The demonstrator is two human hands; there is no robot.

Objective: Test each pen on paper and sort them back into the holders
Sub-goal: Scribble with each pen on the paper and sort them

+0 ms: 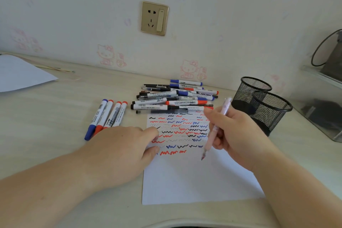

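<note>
The left hand (125, 146) lies nearest, palm down, its fingers (151, 131) straight and pressing the left edge of the sheet of paper (194, 179) flat on the bench (55, 116). The right hand (235, 135) grips a pale pink pen (216, 127), fingers curled around its barrel; the pen tilts with its tip down at the right part of the sheet, but whether the tip touches the paper cannot be told. The upper half of the paper is covered with rows of red, blue and black squiggles (179, 131), while the lower half is blank.

Just beyond the top edge of the sheet lies a loose pile of markers and pens (174, 96) with red, blue and black caps, the nearest ones touching the paper. To the left of the sheet, four markers (105, 116) lie side by side, one with blue ends and three with red. Two black mesh holders (262, 102) stand to the right of the pile, touching each other. On the wall behind is a gold-framed socket (154, 18).
</note>
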